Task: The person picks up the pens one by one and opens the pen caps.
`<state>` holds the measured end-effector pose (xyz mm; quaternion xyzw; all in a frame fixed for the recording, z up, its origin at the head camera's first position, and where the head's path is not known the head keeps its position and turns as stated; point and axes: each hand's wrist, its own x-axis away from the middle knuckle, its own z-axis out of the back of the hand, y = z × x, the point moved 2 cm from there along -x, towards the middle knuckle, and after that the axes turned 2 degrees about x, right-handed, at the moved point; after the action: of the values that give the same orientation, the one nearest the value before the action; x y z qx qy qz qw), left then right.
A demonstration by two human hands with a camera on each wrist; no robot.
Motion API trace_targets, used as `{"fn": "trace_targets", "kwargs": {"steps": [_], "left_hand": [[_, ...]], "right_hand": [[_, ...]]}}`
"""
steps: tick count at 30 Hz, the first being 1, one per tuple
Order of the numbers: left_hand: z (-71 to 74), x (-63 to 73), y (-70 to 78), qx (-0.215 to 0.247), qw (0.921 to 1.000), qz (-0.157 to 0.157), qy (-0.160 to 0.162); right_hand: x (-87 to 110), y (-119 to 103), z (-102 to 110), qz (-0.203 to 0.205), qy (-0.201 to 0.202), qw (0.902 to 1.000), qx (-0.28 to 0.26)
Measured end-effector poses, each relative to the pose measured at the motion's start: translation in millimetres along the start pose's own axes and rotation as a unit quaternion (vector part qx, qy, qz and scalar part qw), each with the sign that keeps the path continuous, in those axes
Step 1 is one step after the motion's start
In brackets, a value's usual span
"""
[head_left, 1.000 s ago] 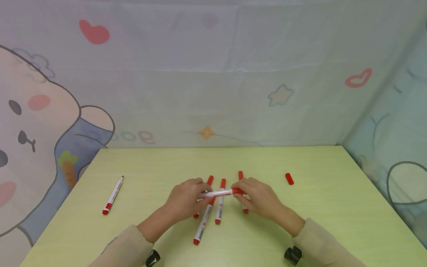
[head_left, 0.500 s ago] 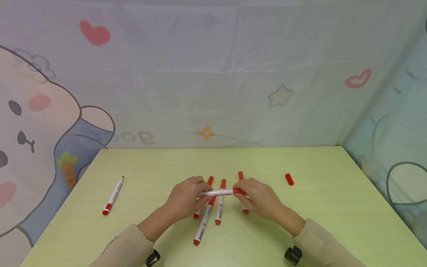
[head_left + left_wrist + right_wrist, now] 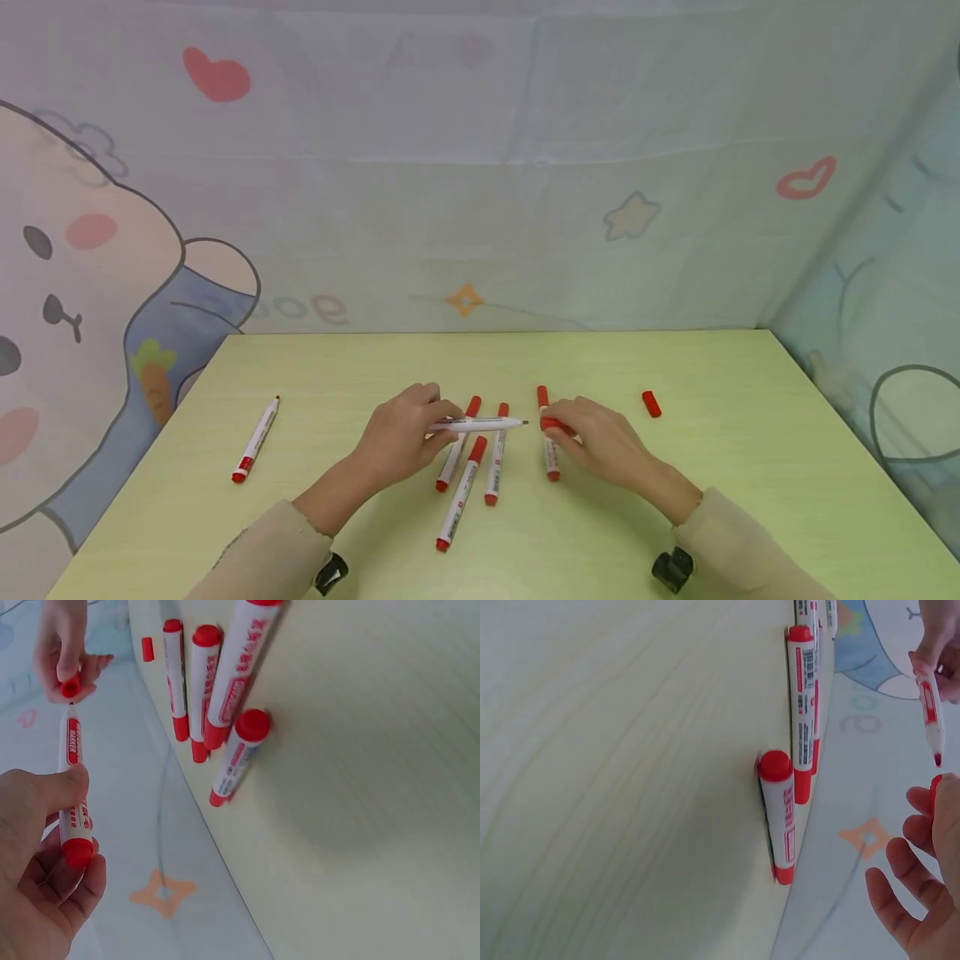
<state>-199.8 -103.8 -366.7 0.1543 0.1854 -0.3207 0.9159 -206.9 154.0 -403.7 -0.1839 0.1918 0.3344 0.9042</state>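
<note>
Between thumb and fingers, my left hand holds an uncapped red marker level above the table, its dark tip pointing right. A short gap away, my right hand pinches the red cap. In the left wrist view the cap's round open end faces the marker's tip. Beneath the hands lie several capped markers: one nearest the front, another beside it, and one partly hidden under the right hand.
Far left on the table lies another uncapped marker, tip pointing away. A loose red cap rests at the right. A printed cloth hangs behind the table's back edge.
The cap has come off the held marker, baring its tip. My left hand has moved left with the marker, and my right hand slightly right with the cap.
</note>
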Motion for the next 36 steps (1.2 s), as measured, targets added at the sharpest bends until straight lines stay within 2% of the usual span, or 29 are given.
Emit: {"fn": "trace_targets", "kwargs": {"steps": [5,20,31,36], "left_hand": [[1.7,2.7,-6.0,0.003,0.9999,0.01,-0.004],[2.0,5.7,-7.9,-0.001,0.9987,0.045,-0.024],[4.7,8.2,-13.8,-0.009,0.9985,0.048,-0.023],[7.0,12.0,-20.2,-0.011,0.9978,0.059,-0.029]], "right_hand": [[0.9,4,4,-0.004,-0.002,1.0,0.001],[1.1,6,2,-0.021,-0.002,0.9998,0.008],[1.3,8,5,-0.023,-0.002,0.9994,0.026],[1.8,10,6,-0.025,-0.002,0.9993,0.027]]}}
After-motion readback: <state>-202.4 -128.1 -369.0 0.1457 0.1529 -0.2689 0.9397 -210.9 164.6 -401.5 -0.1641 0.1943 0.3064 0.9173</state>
